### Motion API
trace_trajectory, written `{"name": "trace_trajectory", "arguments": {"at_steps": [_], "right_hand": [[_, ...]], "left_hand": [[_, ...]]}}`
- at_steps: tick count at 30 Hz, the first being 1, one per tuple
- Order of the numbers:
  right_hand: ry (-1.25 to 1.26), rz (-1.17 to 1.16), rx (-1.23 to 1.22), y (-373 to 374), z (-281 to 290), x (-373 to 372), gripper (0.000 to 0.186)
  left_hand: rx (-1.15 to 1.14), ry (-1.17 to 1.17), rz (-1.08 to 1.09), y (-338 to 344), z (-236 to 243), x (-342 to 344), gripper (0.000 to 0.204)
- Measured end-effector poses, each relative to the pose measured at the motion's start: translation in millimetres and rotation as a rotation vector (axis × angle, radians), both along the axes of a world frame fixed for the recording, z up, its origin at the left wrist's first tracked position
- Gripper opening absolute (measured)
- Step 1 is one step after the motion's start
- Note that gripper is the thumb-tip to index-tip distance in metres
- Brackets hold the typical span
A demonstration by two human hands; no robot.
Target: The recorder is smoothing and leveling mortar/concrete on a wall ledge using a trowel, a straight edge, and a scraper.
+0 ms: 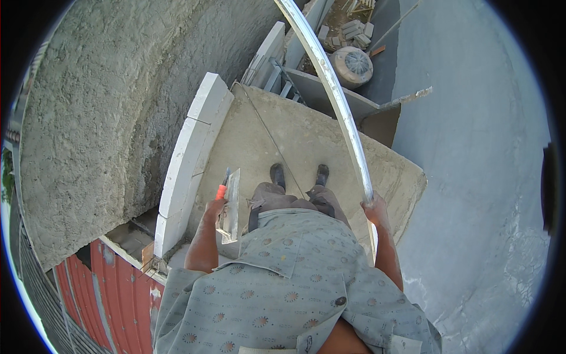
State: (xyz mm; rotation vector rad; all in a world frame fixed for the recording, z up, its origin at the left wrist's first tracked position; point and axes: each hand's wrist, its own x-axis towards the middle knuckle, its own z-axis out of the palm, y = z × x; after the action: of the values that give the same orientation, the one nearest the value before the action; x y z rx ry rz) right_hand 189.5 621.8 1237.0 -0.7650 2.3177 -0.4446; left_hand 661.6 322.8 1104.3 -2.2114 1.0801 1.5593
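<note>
My left hand (216,207) is closed round the orange handle of a plastering trowel (233,200), whose flat rectangular metal blade hangs beside my left thigh. In my right hand (375,211) I grip a long metal straightedge (335,91). Its bar runs from beside my right hip up past the top edge of the picture, and a short length shows below the hand. The bar looks curved in this wide view. Whitish smears mark its surface. Both my feet stand on a bare concrete slab (318,133).
A low white block wall (191,141) borders the slab on the left, with a rough plastered wall (100,118) beyond. On the right rises a smooth grey wall (466,153). Past the slab's far edge, lower down, lie a round tank (352,66) and concrete blocks (355,30). Red corrugated sheeting (106,289) shows lower left.
</note>
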Motion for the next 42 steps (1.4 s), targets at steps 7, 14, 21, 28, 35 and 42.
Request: {"name": "trace_trajectory", "arguments": {"at_steps": [7, 14, 21, 28, 35, 42], "right_hand": [[-0.078, 0.098, 0.158, -23.9, -54.4, -46.1, 0.043], [-0.165, 0.298, 0.339, -38.9, -143.1, -81.2, 0.035], [-0.16, 0.338, 0.427, -42.9, -189.5, -105.5, 0.036], [-0.054, 0.307, 0.447, -61.0, -266.7, -110.1, 0.04], [-0.029, 0.303, 0.517, -55.6, -313.8, -117.8, 0.039], [-0.026, 0.445, 0.598, -99.6, -364.8, -109.8, 0.041]], "left_hand": [[0.135, -0.01, 0.29, 93.1, 39.2, 3.6, 0.016], [0.128, -0.074, 0.29, 155.6, 62.0, 22.8, 0.02], [0.074, -0.147, 0.24, 175.3, 103.6, -0.8, 0.02], [0.106, -0.296, 0.09, 171.4, 117.4, -4.4, 0.028], [0.096, -0.264, 0.217, 176.0, 144.2, -20.4, 0.025], [0.136, -0.27, 0.445, 187.1, 150.4, -31.2, 0.018]]}}
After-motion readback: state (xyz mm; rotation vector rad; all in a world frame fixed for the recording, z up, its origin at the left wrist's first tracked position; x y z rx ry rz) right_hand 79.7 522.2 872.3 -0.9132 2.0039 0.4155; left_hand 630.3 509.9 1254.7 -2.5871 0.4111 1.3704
